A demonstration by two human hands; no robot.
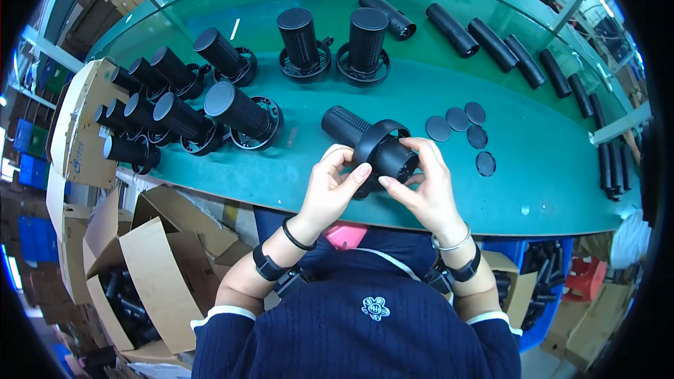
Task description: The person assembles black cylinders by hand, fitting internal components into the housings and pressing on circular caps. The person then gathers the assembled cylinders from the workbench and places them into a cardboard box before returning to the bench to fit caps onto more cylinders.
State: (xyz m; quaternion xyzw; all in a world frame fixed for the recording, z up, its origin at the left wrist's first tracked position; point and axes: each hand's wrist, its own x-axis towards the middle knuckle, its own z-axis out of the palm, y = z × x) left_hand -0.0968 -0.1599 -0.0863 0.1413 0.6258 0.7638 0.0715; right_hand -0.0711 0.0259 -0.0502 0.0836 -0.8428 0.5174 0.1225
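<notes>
Near the table's front edge, a black tube (345, 125) with a perforated grip-like section lies tilted, its smooth end toward me. A wide black ring (366, 143) goes around it. My left hand (338, 181) grips the ring at its near left side, thumb and fingers closed on it. My right hand (424, 179) pinches the smooth end of the tube between thumb and fingers. Right of my hands lie several black round discs (438, 128), flat on the green table. Part of the ring's underside is hidden by the tube and my fingers.
Several upright black tubes with ringed bases (242, 116) stand in rows at left and back. Loose black tubes (491, 45) lie along the far right edge of the green table (295, 179). Open cardboard boxes (161, 274) sit at lower left, a blue bin (542, 312) at lower right.
</notes>
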